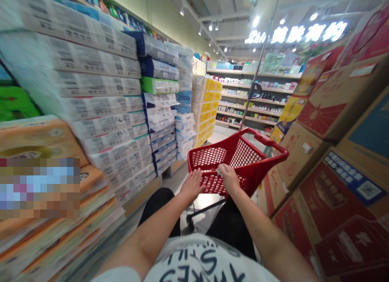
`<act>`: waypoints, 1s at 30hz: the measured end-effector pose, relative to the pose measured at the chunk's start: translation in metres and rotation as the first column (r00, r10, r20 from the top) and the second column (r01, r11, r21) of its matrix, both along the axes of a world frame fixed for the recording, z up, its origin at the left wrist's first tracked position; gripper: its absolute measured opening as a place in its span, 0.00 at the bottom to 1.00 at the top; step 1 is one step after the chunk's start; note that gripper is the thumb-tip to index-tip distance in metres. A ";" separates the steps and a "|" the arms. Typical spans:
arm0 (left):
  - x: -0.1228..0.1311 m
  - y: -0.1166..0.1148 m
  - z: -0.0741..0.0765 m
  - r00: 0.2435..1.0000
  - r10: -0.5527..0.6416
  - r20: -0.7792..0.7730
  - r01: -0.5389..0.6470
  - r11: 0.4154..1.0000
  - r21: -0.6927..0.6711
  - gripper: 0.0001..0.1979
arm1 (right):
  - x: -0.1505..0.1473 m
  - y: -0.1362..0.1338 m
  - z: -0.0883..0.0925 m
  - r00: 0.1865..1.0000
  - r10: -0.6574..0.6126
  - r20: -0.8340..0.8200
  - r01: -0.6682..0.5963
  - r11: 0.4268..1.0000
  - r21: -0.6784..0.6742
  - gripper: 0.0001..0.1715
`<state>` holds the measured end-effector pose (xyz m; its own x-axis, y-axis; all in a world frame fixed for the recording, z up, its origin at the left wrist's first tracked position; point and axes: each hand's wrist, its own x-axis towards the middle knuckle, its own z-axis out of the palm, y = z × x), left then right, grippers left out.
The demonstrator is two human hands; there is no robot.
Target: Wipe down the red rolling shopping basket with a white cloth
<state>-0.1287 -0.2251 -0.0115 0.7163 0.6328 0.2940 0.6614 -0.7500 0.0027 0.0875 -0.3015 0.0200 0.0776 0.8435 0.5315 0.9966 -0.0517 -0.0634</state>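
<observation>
A red plastic shopping basket cart (258,172) with perforated walls stands right in front of me. My left hand (192,184) lies at its near side, fingers stretched out and resting against the red mesh, with nothing held. A little to the right, my right hand (229,178) is closed by the near rim, its fingers curled round a small pale crumpled item (221,169). The cart's handle (264,139) rises at its far right, away from both hands. A black wheel (190,223) shows below, between my knees.
Tall stacks of white packs (106,87) line the left, with orange packs (39,140) nearer. Cardboard cartons (328,193) are piled close on the right. Yellow-and-white packs (209,107) and stocked shelves (255,99) stand ahead. A thin pole (258,67) rises behind the cart.
</observation>
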 end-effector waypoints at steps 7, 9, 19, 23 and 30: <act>-0.006 0.009 0.003 0.999 0.014 0.034 -0.013 0.999 -0.032 0.33 | 0.002 0.004 0.003 0.997 0.057 -0.052 -0.057 0.998 0.013 0.37; -0.007 0.011 0.001 0.999 0.020 0.037 -0.019 0.999 -0.034 0.33 | 0.005 0.006 0.005 0.995 0.065 -0.071 -0.063 0.998 0.024 0.38; -0.007 0.010 0.002 0.999 0.032 0.039 -0.028 0.996 -0.087 0.33 | 0.003 0.004 0.008 0.999 0.025 -0.021 -0.025 0.999 0.030 0.28; -0.008 0.010 0.005 0.999 0.031 0.026 -0.028 0.994 -0.106 0.34 | 0.002 0.000 0.007 1.000 0.016 0.002 -0.016 0.999 0.051 0.28; -0.008 0.007 0.010 0.999 0.029 0.025 -0.025 0.991 -0.129 0.33 | -0.005 -0.005 -0.006 0.997 -0.035 -0.065 0.039 0.998 0.053 0.30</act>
